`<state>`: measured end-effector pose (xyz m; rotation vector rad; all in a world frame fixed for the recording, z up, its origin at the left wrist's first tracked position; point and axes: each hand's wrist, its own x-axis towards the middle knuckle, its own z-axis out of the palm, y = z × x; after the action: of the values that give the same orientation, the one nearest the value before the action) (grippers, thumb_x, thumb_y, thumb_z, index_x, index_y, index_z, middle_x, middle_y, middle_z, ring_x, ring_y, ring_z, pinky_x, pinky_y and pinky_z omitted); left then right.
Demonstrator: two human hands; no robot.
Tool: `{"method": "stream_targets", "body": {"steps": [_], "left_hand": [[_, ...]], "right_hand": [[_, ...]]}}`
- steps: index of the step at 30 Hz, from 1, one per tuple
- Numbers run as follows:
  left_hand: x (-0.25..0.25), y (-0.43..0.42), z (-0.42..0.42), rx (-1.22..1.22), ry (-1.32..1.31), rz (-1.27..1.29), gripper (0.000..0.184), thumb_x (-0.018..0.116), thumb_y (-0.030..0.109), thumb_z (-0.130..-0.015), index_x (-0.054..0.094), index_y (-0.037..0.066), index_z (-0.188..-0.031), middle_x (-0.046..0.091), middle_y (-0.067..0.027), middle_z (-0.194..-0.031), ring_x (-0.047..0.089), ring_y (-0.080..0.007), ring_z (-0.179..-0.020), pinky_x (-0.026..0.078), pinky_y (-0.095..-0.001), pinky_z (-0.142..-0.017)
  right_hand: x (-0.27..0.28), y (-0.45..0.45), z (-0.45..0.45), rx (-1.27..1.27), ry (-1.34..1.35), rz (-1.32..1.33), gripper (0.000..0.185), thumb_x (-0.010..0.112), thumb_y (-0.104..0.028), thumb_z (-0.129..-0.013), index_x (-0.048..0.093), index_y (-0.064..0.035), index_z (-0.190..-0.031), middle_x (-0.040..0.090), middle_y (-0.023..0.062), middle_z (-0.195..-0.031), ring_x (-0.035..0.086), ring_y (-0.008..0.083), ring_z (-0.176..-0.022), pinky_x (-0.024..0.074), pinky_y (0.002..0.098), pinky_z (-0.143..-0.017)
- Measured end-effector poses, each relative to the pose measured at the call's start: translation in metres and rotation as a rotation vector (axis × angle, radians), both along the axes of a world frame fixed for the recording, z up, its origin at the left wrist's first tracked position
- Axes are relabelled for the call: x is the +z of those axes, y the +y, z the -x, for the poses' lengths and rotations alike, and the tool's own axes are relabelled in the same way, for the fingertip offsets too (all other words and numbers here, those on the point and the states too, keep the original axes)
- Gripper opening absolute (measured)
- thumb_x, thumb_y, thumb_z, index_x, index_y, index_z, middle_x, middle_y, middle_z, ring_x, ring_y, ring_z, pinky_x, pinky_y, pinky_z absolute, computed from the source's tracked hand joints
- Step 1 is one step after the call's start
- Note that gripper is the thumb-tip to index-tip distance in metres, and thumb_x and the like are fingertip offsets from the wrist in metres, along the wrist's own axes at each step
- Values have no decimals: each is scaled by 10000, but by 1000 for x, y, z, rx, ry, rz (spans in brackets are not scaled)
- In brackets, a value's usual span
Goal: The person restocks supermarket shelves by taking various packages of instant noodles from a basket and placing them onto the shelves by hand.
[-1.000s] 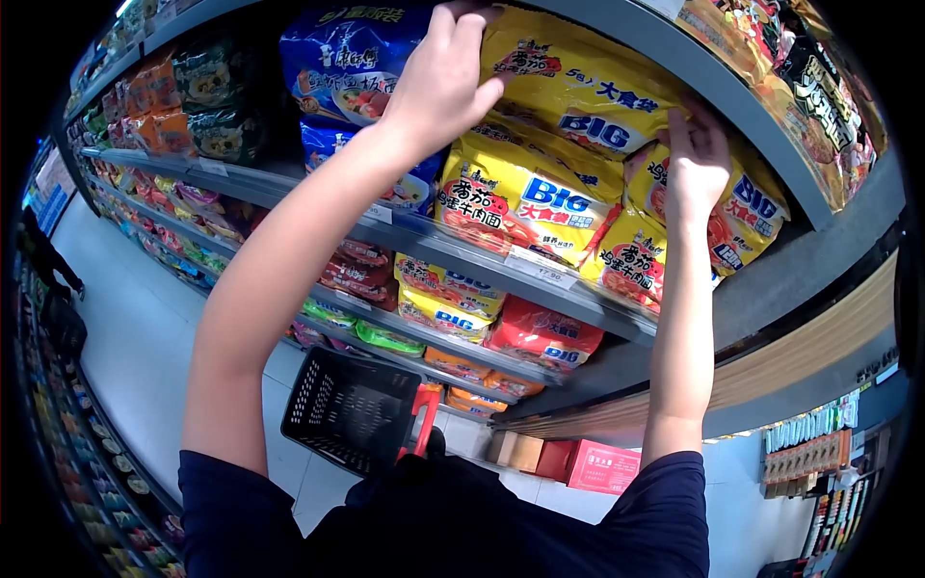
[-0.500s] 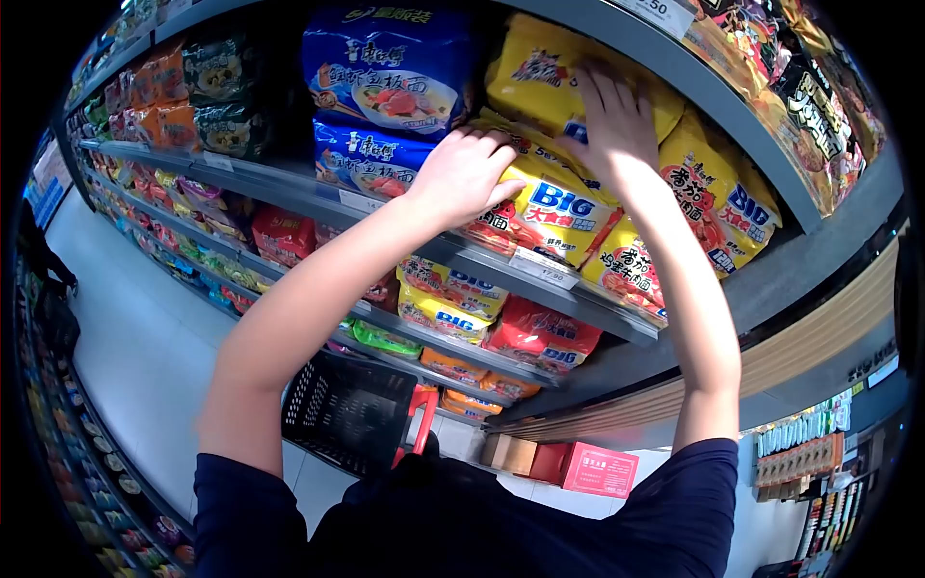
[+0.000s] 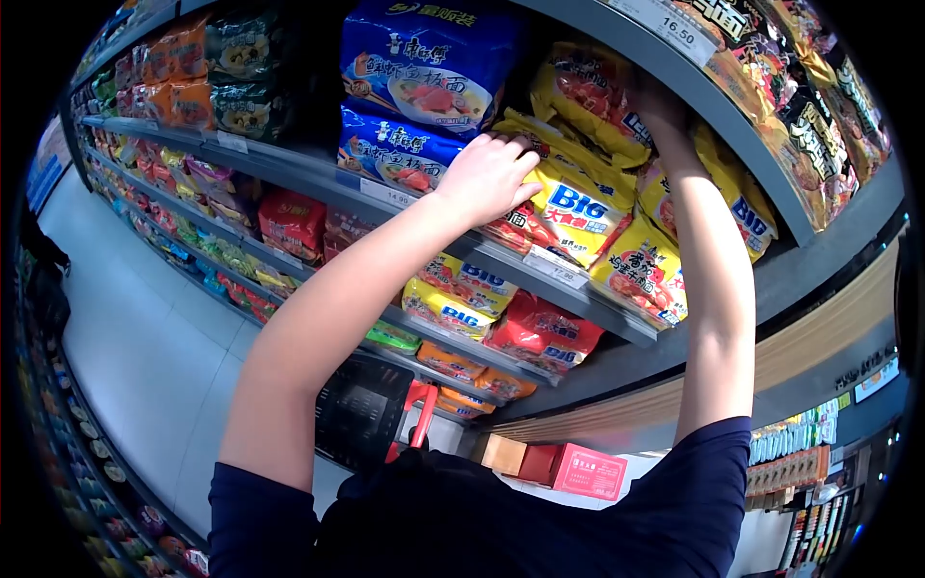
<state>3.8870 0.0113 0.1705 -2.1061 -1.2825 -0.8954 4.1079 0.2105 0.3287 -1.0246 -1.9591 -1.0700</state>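
Note:
My left hand (image 3: pixel 489 178) is at the left side of a front yellow instant noodle pack (image 3: pixel 578 207) marked BIG, its fingers curled over the edge and thumb on the front. My right hand (image 3: pixel 661 108) reaches deep into the shelf, at the right side of an upper yellow instant noodle pack (image 3: pixel 583 91). Shadow and the pack hide its fingers. This upper pack leans behind the front one. Beneath my right forearm lie more yellow packs (image 3: pixel 641 265). To the left, blue noodle packs (image 3: pixel 424 72) are stacked two high.
A grey shelf edge (image 3: pixel 665 29) crosses above my right hand. Lower shelves hold yellow and red packs (image 3: pixel 544 332). A black shopping basket (image 3: pixel 361 409) with a red handle is below on the floor, near a red box (image 3: pixel 590 472). An aisle (image 3: pixel 145 299) runs at left.
My right hand has moved from the upper yellow pack's front to its right side, deeper into the shelf. That pack has turned and tilted. My left hand stays at the front pack.

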Motion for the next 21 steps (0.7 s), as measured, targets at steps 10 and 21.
{"method": "stream_targets", "body": {"steps": [10, 21], "left_hand": [[-1, 4, -2, 10, -11, 1, 389, 559, 404, -918, 627, 71, -1107, 629, -100, -1056, 601, -249, -1018, 440, -380, -914], [2, -4, -2, -162, -213, -104, 411, 765, 258, -784, 580, 37, -1077, 488, -130, -1057, 496, -297, -1016, 478, -372, -853]], "right_hand": [[-8, -85, 16, 73, -138, 152, 337, 527, -299, -952, 587, -120, -1231, 636, 167, -1126, 611, 353, -1022, 492, 432, -867], [-24, -147, 19, 189, -22, -16, 256, 592, -267, -930, 637, -182, -1167, 685, 119, -960, 655, 314, -856, 525, 401, -743]]}}
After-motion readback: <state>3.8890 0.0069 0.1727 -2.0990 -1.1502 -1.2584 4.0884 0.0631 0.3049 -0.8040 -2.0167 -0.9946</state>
